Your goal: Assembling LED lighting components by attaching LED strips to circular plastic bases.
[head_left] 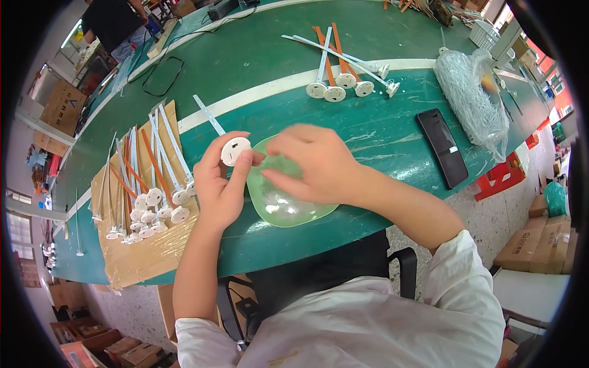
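My left hand (222,187) is closed on a white disc piece (235,152), its round face turned up between thumb and fingers. A pale blue strip (208,115) extends from behind that disc, away from me. Over a translucent green bowl (264,205) hovers my right hand (316,162), a little blurred, its thumb and forefinger apart with nothing visible between them. The bowl holds small shiny contents that I cannot make out, and the hand partly covers it.
To the left, several similar disc pieces (153,196) with blue and orange strips lie on a cardboard sheet (141,257). More disc pieces (334,93) lie at the far middle. A black phone (442,147) and a clear plastic bag (469,98) are on the right. A person (113,27) stands far left.
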`<state>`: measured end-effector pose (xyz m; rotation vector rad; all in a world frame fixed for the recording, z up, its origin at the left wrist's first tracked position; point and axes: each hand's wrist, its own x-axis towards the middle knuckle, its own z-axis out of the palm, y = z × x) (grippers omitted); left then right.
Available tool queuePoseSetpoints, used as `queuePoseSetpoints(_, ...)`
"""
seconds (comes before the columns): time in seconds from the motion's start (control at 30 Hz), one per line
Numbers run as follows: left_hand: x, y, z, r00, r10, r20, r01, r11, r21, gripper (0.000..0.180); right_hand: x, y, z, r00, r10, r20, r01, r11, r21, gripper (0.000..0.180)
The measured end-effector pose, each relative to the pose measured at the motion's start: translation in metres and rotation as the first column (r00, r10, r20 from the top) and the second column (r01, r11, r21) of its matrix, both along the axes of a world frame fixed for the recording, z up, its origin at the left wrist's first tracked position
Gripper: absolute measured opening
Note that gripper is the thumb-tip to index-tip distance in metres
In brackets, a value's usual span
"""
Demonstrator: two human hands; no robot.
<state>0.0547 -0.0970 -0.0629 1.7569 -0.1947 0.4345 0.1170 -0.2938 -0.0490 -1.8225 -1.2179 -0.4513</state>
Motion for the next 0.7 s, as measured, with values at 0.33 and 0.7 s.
queuePoseSetpoints(0.33,0.003,-0.007,-0.004,0.999,-0.001,-0.040,0.007,0.988,0.155,0.020,-0.001,0.000,-0.018,0.989,0.137,-0.050,-0.144,0.860,-0.490,0.027)
queuePoseSetpoints(0.7,0.002,-0.008,-0.002,0.994,-0.025,-0.110,0.042,0.987,0.157,0.024,0.001,-0.009,0.001,0.921,0.215,-0.326,-0.364,0.774,-0.518,0.016)
